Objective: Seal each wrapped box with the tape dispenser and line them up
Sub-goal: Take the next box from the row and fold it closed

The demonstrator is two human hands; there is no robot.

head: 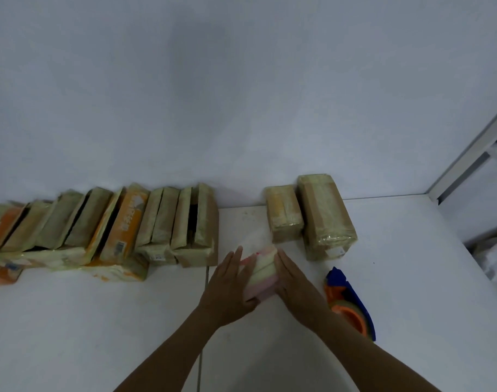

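A small pink and white box (262,271) lies on the white table (100,321) between my two hands. My left hand (228,287) presses its left side with fingers straight. Against the box's right side lies my right hand (296,284), its fingers straight too. The blue and orange tape dispenser (350,302) lies on the table just right of my right wrist, untouched. Two taped brown boxes (312,213) stand side by side behind the pink box, against the wall.
A long row of several taped brown and orange boxes (105,222) leans along the wall at left, with flat packets (111,268) in front. The table's right edge (468,250) drops off beside a white frame (473,154).
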